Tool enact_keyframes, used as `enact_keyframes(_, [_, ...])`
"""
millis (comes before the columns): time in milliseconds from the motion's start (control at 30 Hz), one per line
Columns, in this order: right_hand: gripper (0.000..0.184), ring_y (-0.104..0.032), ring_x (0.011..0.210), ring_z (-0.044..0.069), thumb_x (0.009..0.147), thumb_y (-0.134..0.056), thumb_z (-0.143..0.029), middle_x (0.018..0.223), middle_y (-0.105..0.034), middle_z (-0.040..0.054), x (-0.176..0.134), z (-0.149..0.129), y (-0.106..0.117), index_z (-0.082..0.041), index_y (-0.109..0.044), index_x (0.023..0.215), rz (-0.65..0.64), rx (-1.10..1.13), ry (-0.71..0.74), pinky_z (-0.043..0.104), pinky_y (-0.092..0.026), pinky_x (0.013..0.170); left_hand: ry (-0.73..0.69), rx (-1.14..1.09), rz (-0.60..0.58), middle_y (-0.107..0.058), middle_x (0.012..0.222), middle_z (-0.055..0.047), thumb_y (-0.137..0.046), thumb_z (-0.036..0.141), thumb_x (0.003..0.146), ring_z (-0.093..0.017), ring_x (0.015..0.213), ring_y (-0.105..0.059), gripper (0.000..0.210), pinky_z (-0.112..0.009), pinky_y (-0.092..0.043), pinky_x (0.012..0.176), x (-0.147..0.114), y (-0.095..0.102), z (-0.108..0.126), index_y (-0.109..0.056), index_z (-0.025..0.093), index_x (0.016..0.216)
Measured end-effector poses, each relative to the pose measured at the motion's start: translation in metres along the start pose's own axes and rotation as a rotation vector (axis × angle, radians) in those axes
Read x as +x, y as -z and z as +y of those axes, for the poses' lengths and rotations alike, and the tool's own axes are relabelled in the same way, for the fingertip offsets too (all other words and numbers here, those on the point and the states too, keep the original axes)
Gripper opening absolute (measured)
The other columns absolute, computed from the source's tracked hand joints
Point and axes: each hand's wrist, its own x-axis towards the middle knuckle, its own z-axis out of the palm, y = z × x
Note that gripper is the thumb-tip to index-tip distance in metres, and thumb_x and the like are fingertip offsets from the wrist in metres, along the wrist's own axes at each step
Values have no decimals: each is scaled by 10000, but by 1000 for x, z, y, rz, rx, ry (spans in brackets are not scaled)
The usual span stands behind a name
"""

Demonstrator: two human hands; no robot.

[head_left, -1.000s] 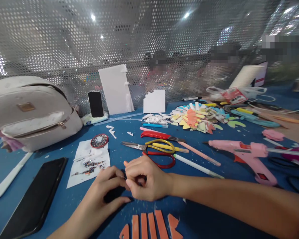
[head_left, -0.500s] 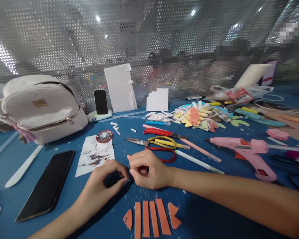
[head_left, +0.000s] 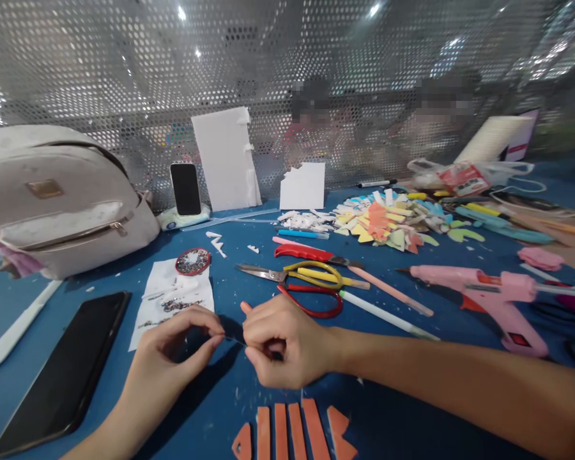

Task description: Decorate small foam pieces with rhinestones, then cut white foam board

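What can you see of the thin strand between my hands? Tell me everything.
The thin strand looks pale and see-through, perhaps thread or a wisp of glue; I can't tell which. Only a short, nearly straight stretch shows, running from the pinched grip of the left hand to the right hand, where it sits slightly lower in the picture. Both hands hide its ends. It shows against the blue table, apparently held above it.

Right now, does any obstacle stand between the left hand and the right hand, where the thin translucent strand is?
Nothing visible stands in the way: only the thin translucent strand crosses the gap from the left hand to the right hand.
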Motion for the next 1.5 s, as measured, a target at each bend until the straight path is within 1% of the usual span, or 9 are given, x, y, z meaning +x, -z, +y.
enact_keyframes(67, [284,-242,454,80,696,-446,-144,508,-244,-83,-2,2,0,-228,-212,559,-16,6,-10,212,-392,595,26,-18,36,-717,807,-10,-705,169,795,-171,812,-664,62,-236,-543,750,0,1,-1,-719,229,791])
enact_keyframes(233, [277,-227,454,83,691,-431,-160,505,-250,-83,-4,4,-1,-237,-199,560,-57,-14,-38,213,-389,586,14,31,-23,-728,803,4,-723,177,803,-155,797,-681,68,-203,-564,740,0,6,-4,-720,244,816])
enact_keyframes(567, [265,-238,442,74,694,-416,-156,491,-249,-86,0,0,0,-232,-204,555,-32,-12,-18,201,-384,579,-37,-10,-62,-730,799,34,-740,153,803,-122,786,-688,125,-163,-555,743,1,7,-7,-725,272,840])
enact_keyframes(667, [273,-255,443,74,697,-428,-155,490,-255,-84,0,0,0,-230,-209,552,-34,-3,-21,198,-392,583,7,-48,-31,-721,797,39,-734,156,794,-117,789,-674,119,-163,-538,751,-1,4,-4,-727,269,828])
enact_keyframes(767, [288,-260,449,81,713,-435,-172,492,-259,-80,0,0,0,-236,-204,554,-82,-22,-54,205,-406,591,71,-102,24,-707,779,43,-727,161,779,-115,793,-654,99,-171,-512,767,-3,-1,0,-724,260,788])
enact_keyframes(833, [291,-258,451,84,718,-433,-176,494,-259,-78,0,0,0,-239,-200,555,-98,-32,-61,211,-410,597,89,-121,34,-706,775,43,-727,169,772,-118,794,-648,88,-181,-499,769,-4,-3,3,-722,257,778])
enact_keyframes(1033, [276,-253,451,80,697,-432,-152,501,-250,-84,0,-1,0,-231,-209,556,-55,-1,-23,209,-407,616,104,-110,56,-709,777,16,-731,185,760,-152,809,-644,56,-229,-501,772,-4,-4,4,-724,240,768])
enact_keyframes(1300, [272,-254,459,84,707,-427,-169,502,-257,-82,0,0,0,-235,-210,558,-73,-23,-32,211,-401,615,90,-86,48,-711,784,12,-732,181,767,-159,821,-651,62,-233,-503,776,-5,-2,2,-728,242,775])
enact_keyframes(1500, [269,-266,447,82,697,-430,-160,497,-260,-81,1,0,0,-235,-213,556,-66,-13,-23,211,-398,600,19,-48,-5,-721,799,9,-737,180,795,-152,815,-669,66,-212,-530,758,-4,3,-9,-730,244,810])
